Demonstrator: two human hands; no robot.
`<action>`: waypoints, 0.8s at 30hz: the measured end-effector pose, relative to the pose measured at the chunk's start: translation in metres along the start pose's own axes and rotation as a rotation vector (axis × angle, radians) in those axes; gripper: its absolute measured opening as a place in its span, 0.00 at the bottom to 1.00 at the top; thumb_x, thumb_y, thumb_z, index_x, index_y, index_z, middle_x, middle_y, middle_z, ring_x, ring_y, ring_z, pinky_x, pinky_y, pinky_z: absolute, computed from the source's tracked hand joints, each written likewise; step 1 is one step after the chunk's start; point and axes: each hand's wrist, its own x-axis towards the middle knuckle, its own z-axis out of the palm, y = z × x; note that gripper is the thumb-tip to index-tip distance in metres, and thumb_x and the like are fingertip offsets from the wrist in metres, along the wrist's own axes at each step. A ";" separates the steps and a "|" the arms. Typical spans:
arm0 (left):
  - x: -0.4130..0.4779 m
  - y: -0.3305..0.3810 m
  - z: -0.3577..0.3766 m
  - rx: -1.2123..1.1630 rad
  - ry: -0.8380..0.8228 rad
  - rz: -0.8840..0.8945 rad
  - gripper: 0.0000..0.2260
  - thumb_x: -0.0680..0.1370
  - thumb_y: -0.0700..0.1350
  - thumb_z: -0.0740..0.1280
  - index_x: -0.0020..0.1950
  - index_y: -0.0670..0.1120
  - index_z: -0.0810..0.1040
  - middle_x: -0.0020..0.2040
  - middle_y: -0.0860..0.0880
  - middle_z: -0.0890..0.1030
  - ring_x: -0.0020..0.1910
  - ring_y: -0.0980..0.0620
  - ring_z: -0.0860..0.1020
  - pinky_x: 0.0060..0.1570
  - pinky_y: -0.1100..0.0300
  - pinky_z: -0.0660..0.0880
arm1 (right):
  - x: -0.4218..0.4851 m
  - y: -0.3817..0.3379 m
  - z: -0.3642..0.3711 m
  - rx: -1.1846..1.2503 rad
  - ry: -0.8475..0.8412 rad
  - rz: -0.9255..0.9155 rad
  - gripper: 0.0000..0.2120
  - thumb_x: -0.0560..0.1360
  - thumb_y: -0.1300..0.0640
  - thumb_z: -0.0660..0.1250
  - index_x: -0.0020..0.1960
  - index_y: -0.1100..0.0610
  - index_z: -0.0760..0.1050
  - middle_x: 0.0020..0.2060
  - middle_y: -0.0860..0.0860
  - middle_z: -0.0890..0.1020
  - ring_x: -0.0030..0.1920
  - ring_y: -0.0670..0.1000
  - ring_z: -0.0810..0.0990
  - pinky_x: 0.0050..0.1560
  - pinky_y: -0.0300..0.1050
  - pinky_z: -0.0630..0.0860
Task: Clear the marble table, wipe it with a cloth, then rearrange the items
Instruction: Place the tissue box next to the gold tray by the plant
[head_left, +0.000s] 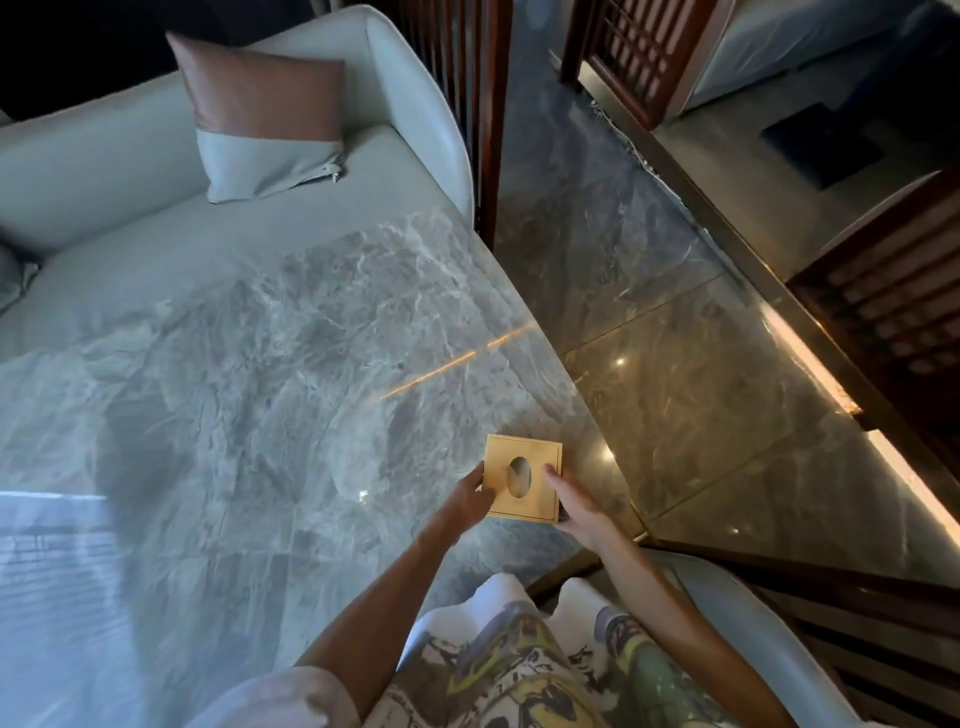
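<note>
A square tan tissue box (540, 457) with an oval opening in its top sits at the near right corner of the grey marble table (249, 374). My left hand (470, 499) grips its left side. Its right side is held by my right hand (576, 506), thumb lying on the top face. Whether the box rests on the marble or hovers just above it, I cannot tell. No cloth is in view.
A pale sofa (104, 166) with a pink and grey cushion (265, 119) runs along the table's far side. Glossy dark marble floor (675, 338) lies to the right, with dark wooden lattice screens (883, 312) beyond. A pale chair (737, 613) is at my right.
</note>
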 end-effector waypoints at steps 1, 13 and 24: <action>-0.006 -0.005 -0.005 -0.027 0.010 0.002 0.22 0.79 0.35 0.57 0.73 0.47 0.68 0.56 0.51 0.75 0.50 0.55 0.74 0.38 0.74 0.70 | -0.002 0.001 0.009 -0.035 0.002 -0.010 0.31 0.80 0.40 0.58 0.79 0.48 0.55 0.76 0.54 0.65 0.75 0.59 0.65 0.72 0.63 0.67; -0.156 -0.136 -0.131 -0.432 0.415 -0.037 0.30 0.66 0.43 0.57 0.68 0.38 0.70 0.49 0.44 0.72 0.36 0.56 0.69 0.26 0.73 0.65 | -0.041 0.022 0.240 -0.418 -0.191 -0.147 0.21 0.82 0.47 0.58 0.74 0.50 0.64 0.70 0.52 0.73 0.66 0.56 0.74 0.62 0.52 0.71; -0.335 -0.348 -0.245 -0.563 0.655 -0.154 0.29 0.66 0.41 0.54 0.66 0.37 0.73 0.38 0.45 0.73 0.33 0.57 0.69 0.31 0.65 0.66 | -0.099 0.145 0.503 -0.688 -0.379 -0.114 0.25 0.81 0.43 0.60 0.76 0.47 0.63 0.73 0.52 0.70 0.71 0.58 0.70 0.69 0.57 0.69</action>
